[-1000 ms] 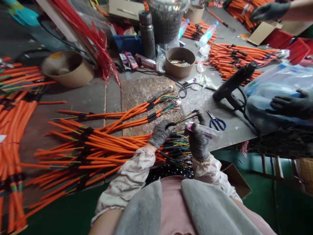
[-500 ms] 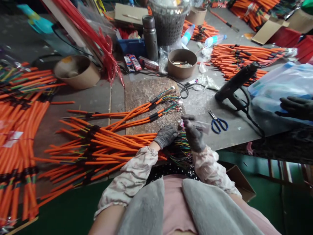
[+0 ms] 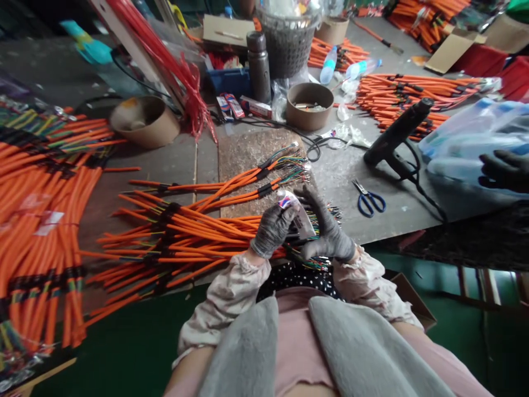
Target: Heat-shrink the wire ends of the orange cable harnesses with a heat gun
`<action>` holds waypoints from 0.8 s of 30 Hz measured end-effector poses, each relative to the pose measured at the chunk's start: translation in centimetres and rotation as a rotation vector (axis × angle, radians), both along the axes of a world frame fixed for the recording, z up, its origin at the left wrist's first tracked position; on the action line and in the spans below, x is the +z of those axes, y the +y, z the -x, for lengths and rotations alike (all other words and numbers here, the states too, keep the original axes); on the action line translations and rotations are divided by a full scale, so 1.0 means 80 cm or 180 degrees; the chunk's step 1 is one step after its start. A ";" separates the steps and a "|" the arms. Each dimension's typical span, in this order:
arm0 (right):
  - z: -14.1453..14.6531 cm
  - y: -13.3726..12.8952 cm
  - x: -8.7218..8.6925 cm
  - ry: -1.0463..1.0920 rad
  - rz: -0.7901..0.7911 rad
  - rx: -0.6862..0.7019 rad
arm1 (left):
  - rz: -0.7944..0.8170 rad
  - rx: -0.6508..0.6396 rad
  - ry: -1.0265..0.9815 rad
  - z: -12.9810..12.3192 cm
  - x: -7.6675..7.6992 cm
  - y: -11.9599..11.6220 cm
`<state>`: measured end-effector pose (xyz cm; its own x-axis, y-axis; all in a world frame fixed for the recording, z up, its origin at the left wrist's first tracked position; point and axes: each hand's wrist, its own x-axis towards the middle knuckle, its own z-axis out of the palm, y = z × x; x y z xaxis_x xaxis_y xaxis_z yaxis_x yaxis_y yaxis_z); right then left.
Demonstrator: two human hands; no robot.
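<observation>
A small whitish, see-through packet [image 3: 305, 225] with a red and blue print is pinched at its upper end in my gloved left hand [image 3: 271, 230]. My right hand [image 3: 332, 234], in a grey glove too, is just right of the packet with thumb and fingers spread. Whether its fingers touch the packet I cannot tell. Below both hands lies a pile of orange cables [image 3: 206, 234], its stripped, coloured wire ends partly hidden by the hands. A few more orange cables [image 3: 242, 181] rest on a worn board [image 3: 239, 149] just beyond.
Blue-handled scissors [image 3: 370, 203] and a black heat gun [image 3: 394, 138] lie to the right. Another person's gloved hand [image 3: 506, 171] is by a plastic bag of bottles [image 3: 467, 149]. A cardboard ring [image 3: 309, 118] and a flask [image 3: 258, 69] stand behind; more cables [image 3: 41, 220] fill the left.
The packet has passed from my right hand to my left and hangs more upright. My left hand has risen off the cables; my right fingers have spread. The view has shifted slightly.
</observation>
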<state>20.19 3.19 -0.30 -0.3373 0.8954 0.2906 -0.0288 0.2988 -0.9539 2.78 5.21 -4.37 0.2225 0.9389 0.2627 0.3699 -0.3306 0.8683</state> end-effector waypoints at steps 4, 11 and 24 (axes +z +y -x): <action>-0.008 -0.011 -0.002 -0.0172 0.0264 -0.0785 | 0.0073 -0.0165 -0.0387 0.011 0.022 0.000; 0.002 -0.044 -0.010 0.0416 0.0861 -0.0527 | 0.0446 -0.0287 -0.0688 0.018 0.022 -0.048; 0.026 -0.047 0.001 0.0809 0.1229 0.0065 | 0.0196 -0.0327 -0.0607 0.029 0.003 -0.060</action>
<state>18.11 -0.57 -0.25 -0.3173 0.9482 0.0129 -0.2784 -0.0801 -0.9571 0.47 0.44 -4.16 0.2696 0.9294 0.2521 0.1642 -0.3023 0.9390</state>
